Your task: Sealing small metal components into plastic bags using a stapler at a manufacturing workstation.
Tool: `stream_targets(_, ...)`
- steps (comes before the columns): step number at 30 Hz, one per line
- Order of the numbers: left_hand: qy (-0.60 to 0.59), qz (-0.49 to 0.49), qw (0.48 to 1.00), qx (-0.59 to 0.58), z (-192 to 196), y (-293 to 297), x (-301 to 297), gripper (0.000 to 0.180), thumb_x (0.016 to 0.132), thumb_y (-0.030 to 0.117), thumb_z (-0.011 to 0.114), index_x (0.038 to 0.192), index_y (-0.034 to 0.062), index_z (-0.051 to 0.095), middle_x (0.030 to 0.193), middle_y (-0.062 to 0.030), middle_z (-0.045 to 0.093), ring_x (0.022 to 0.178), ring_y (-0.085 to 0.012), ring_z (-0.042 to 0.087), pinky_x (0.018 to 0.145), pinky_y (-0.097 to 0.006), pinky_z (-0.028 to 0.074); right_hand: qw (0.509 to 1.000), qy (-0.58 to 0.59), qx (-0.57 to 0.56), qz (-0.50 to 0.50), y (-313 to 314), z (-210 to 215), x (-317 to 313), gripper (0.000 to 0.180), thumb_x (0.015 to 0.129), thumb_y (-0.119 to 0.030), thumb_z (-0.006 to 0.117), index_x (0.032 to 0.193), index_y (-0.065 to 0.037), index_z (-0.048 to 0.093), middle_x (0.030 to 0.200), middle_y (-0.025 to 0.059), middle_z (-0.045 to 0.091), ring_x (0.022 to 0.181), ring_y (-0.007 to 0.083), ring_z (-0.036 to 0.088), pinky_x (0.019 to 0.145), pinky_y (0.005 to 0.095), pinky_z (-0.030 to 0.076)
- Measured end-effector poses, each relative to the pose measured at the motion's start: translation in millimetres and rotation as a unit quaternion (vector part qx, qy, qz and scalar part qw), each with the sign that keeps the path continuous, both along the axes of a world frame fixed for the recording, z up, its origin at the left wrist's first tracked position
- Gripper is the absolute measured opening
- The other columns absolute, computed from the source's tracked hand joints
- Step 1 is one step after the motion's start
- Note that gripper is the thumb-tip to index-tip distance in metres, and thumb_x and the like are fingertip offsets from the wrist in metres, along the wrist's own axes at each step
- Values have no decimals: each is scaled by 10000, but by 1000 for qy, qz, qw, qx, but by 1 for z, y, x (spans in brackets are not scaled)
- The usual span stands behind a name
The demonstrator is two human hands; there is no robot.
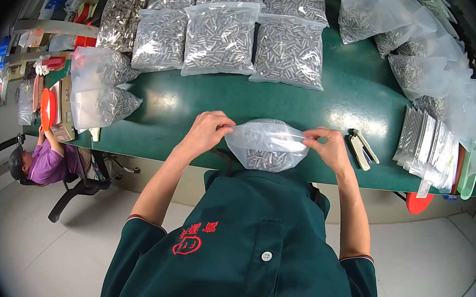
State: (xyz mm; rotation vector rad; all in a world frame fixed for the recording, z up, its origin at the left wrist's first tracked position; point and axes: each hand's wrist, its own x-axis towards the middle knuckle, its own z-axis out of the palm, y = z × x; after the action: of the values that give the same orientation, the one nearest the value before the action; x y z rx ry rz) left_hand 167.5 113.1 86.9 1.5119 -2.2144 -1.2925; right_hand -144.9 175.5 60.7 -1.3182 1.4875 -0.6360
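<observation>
A clear plastic bag of small metal cylinders rests at the near edge of the green table, close against my body. Its upper edge is stretched between my two hands. On the left, my left hand pinches one top corner of the bag between thumb and fingers. The opposite corner is pinched by my right hand. Whether the bag's mouth is sealed, I cannot tell. Just right of my right hand lies a cream and black stapler.
Several filled bags stand in rows at the back of the table. More part-filled bags sit at left and others at right. A stack of flat packets is at the right edge. A person in purple sits at far left.
</observation>
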Motion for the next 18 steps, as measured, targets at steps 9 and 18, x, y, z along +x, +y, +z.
stream_targets(9,-1,-21,983,-184,33,29,4,88,723,36,665,810,21,667,797,-84,628,736,-266,574,690,-356,458,976,96,-194,31,24,45,8,149,684,-25,721,822,10,676,722,129,625,698,276,580,903,386,459)
stream_targets(18,19,-35,980,-196,29,24,7,53,720,30,662,767,21,641,781,-56,622,726,-244,581,686,-334,456,976,111,-183,29,17,56,10,117,688,-15,708,797,5,668,673,111,611,685,285,597,895,397,472)
